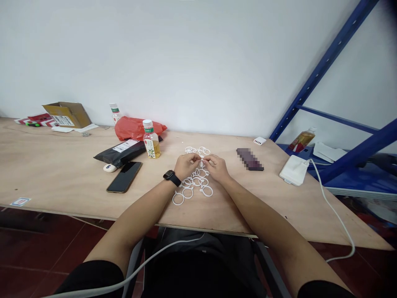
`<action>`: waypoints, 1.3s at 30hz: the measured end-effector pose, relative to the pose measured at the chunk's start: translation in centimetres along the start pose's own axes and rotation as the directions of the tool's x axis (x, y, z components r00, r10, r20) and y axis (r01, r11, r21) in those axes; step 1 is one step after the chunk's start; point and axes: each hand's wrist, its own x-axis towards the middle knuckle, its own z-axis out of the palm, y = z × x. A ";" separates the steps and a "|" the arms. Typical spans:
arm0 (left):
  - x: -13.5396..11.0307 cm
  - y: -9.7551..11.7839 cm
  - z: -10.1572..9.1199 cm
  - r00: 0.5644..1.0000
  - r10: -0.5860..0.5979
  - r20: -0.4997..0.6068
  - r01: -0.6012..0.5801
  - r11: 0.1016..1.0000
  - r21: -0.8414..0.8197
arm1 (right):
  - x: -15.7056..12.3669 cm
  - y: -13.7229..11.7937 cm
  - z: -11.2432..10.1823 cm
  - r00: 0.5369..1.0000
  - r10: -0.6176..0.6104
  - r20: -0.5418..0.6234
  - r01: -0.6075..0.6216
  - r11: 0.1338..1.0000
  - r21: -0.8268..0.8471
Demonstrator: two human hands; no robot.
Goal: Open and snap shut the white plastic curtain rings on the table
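Note:
My left hand [187, 165] and my right hand [217, 167] meet above the middle of the table, fingertips pinched close together. Between them shows a small white part of a plastic ring [201, 163], mostly covered by the fingers. Several thin white rings with small eyelets, like curtain rings, lie loose around and below the hands. One ring [178, 204] rests nearest the table's front edge, and another ring [212, 191] lies below my right hand. More rings [204, 150] are bunched just beyond the fingertips. A black watch [171, 176] is on my left wrist.
Left of the hands are a phone [124, 177], a black package [119, 154], a drink bottle [151, 140] and a red bag [130, 127]. A cardboard box [68, 114] stands further back. On the right are a blurred dark object [249, 159], a white power bank [294, 170] with a cable, and blue shelving [325, 54].

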 end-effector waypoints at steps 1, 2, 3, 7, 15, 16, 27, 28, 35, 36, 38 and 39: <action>0.1 -0.1 0.0 1.000 -0.005 0.001 0.005 1.000 0.011 | 0.0 0.0 0.0 1.000 0.006 -0.005 -0.006 1.000 -0.016; 0.1 -0.3 0.1 1.000 -0.012 0.001 0.012 1.000 0.023 | 0.1 0.0 0.0 1.000 0.013 -0.015 -0.014 0.999 -0.039; 0.2 -0.6 0.0 1.000 -0.019 0.003 0.019 0.999 0.043 | 0.1 0.1 0.0 0.999 0.018 -0.026 -0.020 0.997 -0.071; 0.4 -2.1 -0.3 0.990 -0.003 0.141 -0.028 0.975 0.218 | 0.3 1.0 -1.2 1.000 -0.023 -0.005 0.021 0.966 -0.259; 0.4 -3.1 -0.3 0.899 -0.144 0.413 -0.054 0.901 0.430 | 0.4 2.8 -2.5 0.985 -0.013 0.173 0.080 0.918 -0.388; 0.4 -3.0 -0.3 0.891 -0.146 0.429 -0.060 0.900 0.431 | 0.5 2.8 -2.2 0.985 0.005 0.170 0.062 0.921 -0.384; 0.2 -3.0 0.1 0.889 -0.124 0.440 -0.061 0.922 0.383 | 0.5 2.5 0.3 0.915 0.125 0.385 0.075 0.881 -0.467; 0.2 -3.0 0.2 0.890 -0.117 0.441 -0.063 0.926 0.373 | 0.5 2.6 0.2 0.912 0.124 0.391 0.080 0.881 -0.466; 0.0 -3.0 0.5 0.903 -0.017 0.428 -0.137 0.936 0.325 | 0.5 3.0 0.3 0.922 0.099 0.374 0.075 0.902 -0.425; 0.0 -3.0 0.4 0.901 -0.025 0.432 -0.132 0.935 0.329 | 0.5 3.0 0.3 0.924 0.102 0.369 0.067 0.906 -0.417; 0.0 -2.8 0.4 0.894 -0.059 0.443 -0.110 0.931 0.347 | 0.4 3.1 0.4 0.926 0.112 0.360 0.046 0.915 -0.402; 0.1 -2.6 0.3 0.889 -0.079 0.450 -0.098 0.929 0.358 | 0.4 3.2 0.4 0.927 0.118 0.355 0.033 0.919 -0.392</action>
